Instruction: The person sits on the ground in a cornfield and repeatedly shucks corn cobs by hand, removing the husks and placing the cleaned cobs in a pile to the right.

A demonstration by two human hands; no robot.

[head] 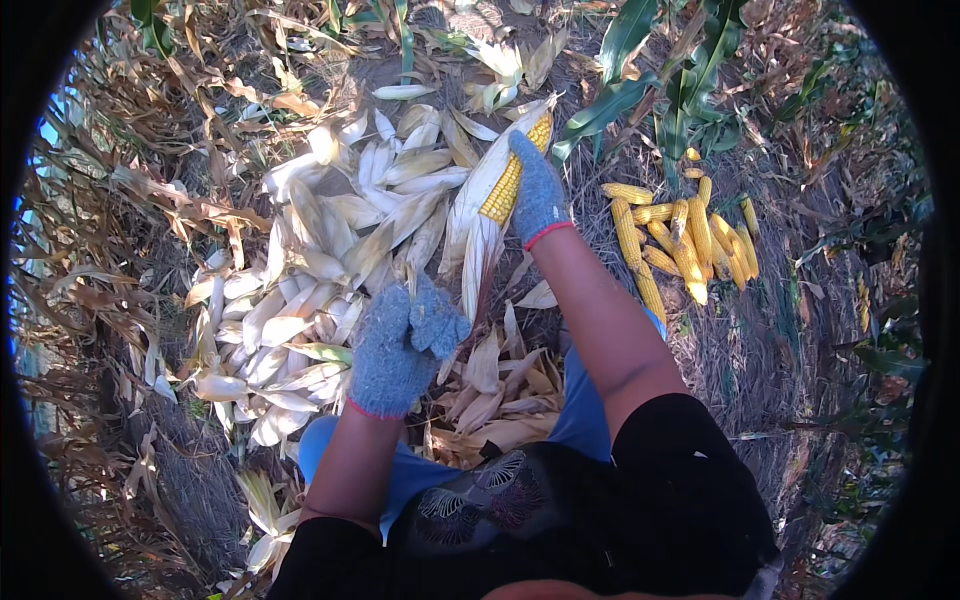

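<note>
My right hand [538, 184], in a grey knit glove with a red cuff, grips a partly husked ear of corn [504, 189]. Yellow kernels show along its right side, while pale husk still covers the left side and trails down towards me. Lower and to the left is my left hand [405, 341], gloved the same way, with its fingers curled. A thin pale piece of corn husk [411, 281] sticks out at the top of those fingers; what lies inside the fist is hidden. Beyond and left of that hand spreads a heap of ears in pale husks [277, 322].
Several bare yellow corn cobs with kernels [686, 240] lie piled on the straw-covered ground to the right. Loose dry husks [502, 405] gather between my knees. Green corn leaves [694, 82] hang at the upper right, and dry stalks [82, 225] line the left.
</note>
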